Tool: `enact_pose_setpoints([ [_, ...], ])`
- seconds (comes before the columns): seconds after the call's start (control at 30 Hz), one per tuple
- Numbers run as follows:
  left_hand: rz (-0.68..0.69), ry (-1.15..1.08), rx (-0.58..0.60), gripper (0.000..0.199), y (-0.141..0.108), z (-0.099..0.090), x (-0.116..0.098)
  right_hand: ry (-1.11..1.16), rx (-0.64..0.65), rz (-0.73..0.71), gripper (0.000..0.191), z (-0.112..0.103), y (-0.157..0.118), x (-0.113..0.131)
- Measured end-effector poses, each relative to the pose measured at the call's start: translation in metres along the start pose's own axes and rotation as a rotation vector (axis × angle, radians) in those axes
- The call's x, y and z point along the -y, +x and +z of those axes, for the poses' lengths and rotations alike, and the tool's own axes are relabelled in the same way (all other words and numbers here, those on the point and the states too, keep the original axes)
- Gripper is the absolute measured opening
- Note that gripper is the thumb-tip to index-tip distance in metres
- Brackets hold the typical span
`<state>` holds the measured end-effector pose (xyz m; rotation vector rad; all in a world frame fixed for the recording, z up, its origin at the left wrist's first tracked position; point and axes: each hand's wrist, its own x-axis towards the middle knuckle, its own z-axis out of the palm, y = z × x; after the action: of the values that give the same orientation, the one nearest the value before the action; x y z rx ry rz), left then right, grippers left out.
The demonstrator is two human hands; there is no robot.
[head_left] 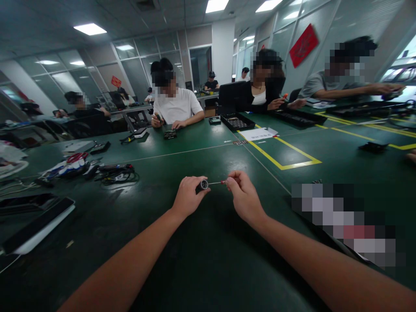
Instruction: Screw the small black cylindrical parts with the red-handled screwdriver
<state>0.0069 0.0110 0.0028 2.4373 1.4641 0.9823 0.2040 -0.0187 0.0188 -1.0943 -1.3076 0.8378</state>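
Note:
My left hand is closed around a small black cylinder with a pale ring and a dark hollow at its near end. In my right hand, thumb and fingers pinch the red handle of a thin screwdriver. Its metal shaft points left and reaches to the cylinder's side; whether the tip sits in a screw is too small to tell. Both hands are just above the green table, near its middle. My fingers partly hide the cylinder's body and the screwdriver's handle.
Cables and leads lie in a heap on the left, beyond a long black-and-white casing. A blurred-out object rests by my right forearm. Farther off are a black parts tray, a white paper, yellow tape and several people working.

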Motion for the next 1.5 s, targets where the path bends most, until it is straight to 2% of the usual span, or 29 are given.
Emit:
enact_pose_setpoints([
  [0.07, -0.002, -0.004, 0.007, 0.031, 0.0, 0.0, -0.002, 0.038, -0.016, 0.016, 0.02, 0.001, 0.004, 0.0],
  [0.13, 0.012, -0.009, 0.018, 0.031, -0.001, -0.001, -0.004, 0.133, -0.054, 0.095, 0.025, 0.0, 0.008, -0.003],
  [0.23, 0.056, 0.033, 0.024, 0.03, -0.001, -0.003, -0.005, 0.388, -0.092, 0.383, 0.029, -0.002, 0.016, -0.014],
  [0.3, 0.04, 0.073, 0.022, 0.03, -0.001, -0.004, -0.003, 0.456, -0.093, 0.466, 0.031, -0.004, 0.02, -0.022],
  [0.47, -0.047, 0.097, 0.051, 0.029, 0.0, -0.003, 0.005, 0.355, -0.149, 0.354, 0.029, -0.003, 0.019, -0.028],
  [0.77, -0.021, 0.117, 0.072, 0.032, -0.001, -0.001, 0.0, 0.187, -0.096, 0.148, 0.027, 0.0, 0.011, -0.011],
  [1.0, -0.006, 0.1, 0.091, 0.031, -0.002, -0.002, -0.004, -0.094, -0.014, -0.023, 0.025, -0.001, 0.003, 0.0],
  [1.17, -0.041, 0.065, 0.084, 0.032, -0.002, -0.001, -0.001, -0.184, -0.029, -0.052, 0.024, -0.003, 0.002, 0.003],
  [1.5, -0.107, 0.047, 0.102, 0.032, 0.0, -0.006, 0.005, -0.221, -0.077, -0.077, 0.028, -0.006, 0.004, 0.002],
])
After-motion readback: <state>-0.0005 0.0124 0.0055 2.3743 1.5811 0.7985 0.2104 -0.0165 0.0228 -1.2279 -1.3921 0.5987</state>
